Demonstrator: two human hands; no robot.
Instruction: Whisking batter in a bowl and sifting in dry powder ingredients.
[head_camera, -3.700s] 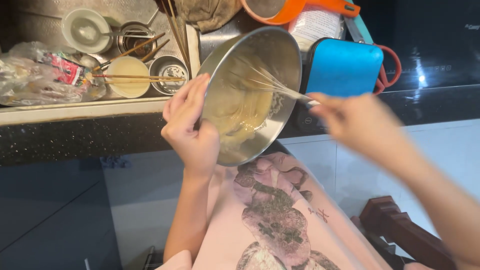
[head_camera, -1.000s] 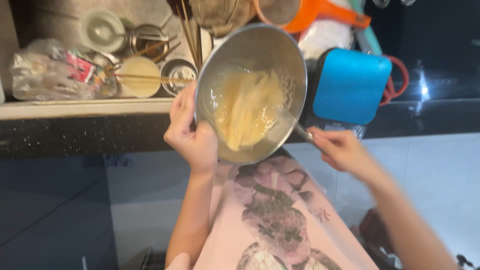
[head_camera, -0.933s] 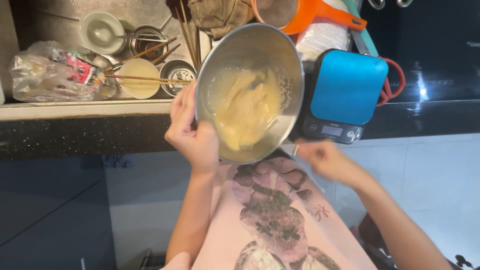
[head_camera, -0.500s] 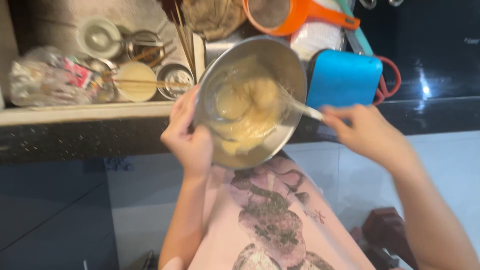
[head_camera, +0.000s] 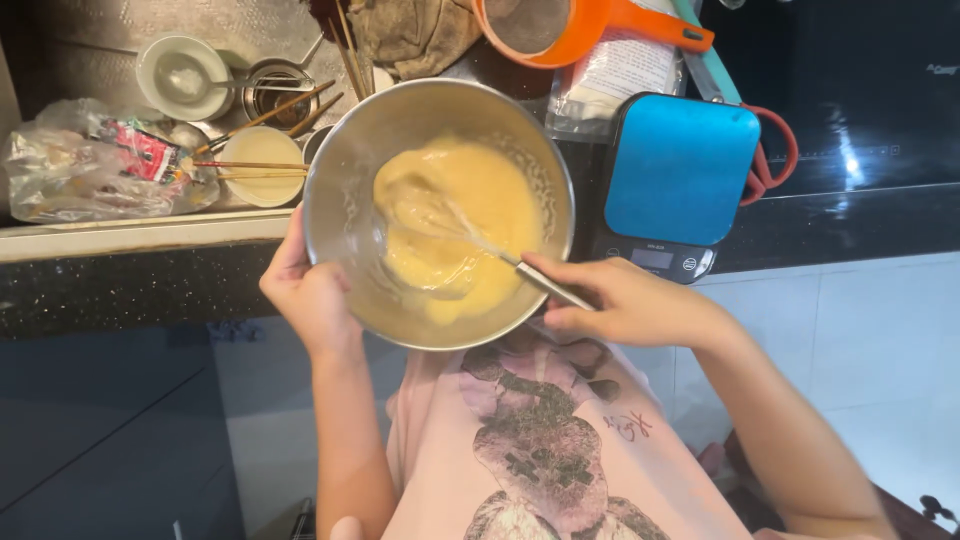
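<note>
since a moment ago the right hand (head_camera: 630, 305) has drawn in against the near right rim of the steel bowl (head_camera: 350, 200), its fingers pinched round the whisk (head_camera: 520, 265) handle, wires sunk in the yellow batter (head_camera: 455, 235). left hand (head_camera: 305, 290) cups the bowl's near left wall, fingers pressed together. blue scale (head_camera: 680, 170) sits just right of the bowl; dishes and chopsticks (head_camera: 255, 140) lie far left.

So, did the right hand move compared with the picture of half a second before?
Yes. The right hand with the whisk now lies lower and further left, below the blue scale, against the rim of the metal bowl; before, it was beside the scale's lower edge.
</note>
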